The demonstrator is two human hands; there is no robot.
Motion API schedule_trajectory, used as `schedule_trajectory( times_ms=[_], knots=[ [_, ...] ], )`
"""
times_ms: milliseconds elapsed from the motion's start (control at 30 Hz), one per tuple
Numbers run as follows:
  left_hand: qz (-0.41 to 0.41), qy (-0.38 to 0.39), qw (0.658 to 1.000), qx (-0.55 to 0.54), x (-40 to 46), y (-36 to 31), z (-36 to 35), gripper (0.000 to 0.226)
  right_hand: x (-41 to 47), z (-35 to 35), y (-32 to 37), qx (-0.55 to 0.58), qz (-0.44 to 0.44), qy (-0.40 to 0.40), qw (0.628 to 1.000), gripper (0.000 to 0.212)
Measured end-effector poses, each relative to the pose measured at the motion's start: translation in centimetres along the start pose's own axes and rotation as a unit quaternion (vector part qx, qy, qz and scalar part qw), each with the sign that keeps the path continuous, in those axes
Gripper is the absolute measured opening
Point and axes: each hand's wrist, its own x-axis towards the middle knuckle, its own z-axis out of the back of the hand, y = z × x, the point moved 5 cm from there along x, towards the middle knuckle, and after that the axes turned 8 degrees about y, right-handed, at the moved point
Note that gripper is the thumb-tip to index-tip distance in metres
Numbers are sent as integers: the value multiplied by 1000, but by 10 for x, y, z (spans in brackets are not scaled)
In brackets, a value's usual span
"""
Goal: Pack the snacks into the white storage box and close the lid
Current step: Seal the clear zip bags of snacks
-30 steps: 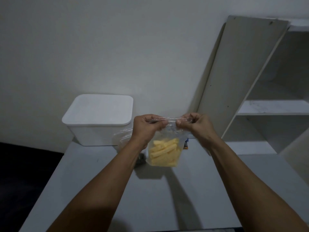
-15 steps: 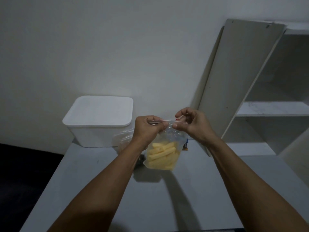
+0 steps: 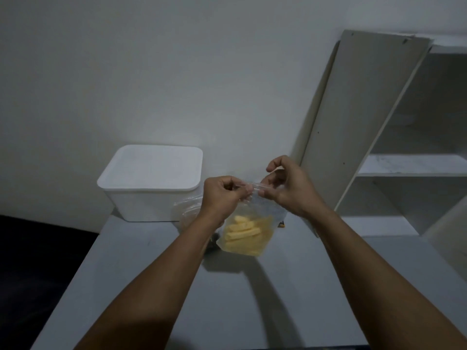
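The bag (image 3: pixel 246 232) is held above the bench (image 3: pixel 252 299), its top pinched by left grip (image 3: pixel 223 195) and right grip (image 3: pixel 285 186). If badly sealed, snacks may be spilled; the box (image 3: pixel 151 183) is closed.

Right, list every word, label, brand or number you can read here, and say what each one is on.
None can be read.
The clear bag of yellow snack sticks, pinched at its top edge by the left hand and the right hand: no print shows.
White storage box and its lid: plain.
Small dark packet behind the bag: colours only, too small and mostly hidden.
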Motion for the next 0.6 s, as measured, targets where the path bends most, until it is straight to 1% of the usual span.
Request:
schedule_trajectory(
  times_ms=[67,200,367,467,600],
  knots=[
    [-7,12,1000,11,-2,-1,-6,14,1,-3,4,-32,15,7,999,43],
    [-4,29,1000,-8,-1,0,-5,13,-1,-2,3,-48,24,-18,998,45],
    [-21,4,1000,6,-2,0,-2,12,-1,0,-5,-40,0,2,999,43],
    [-4,-14,1000,-23,0,5,7,15,-4,11,-11,-68,-20,1,997,40],
    [20,7,997,-80,1,9,13,4,-8,15,-13,-37,-31,-14,999,33]
  ],
)
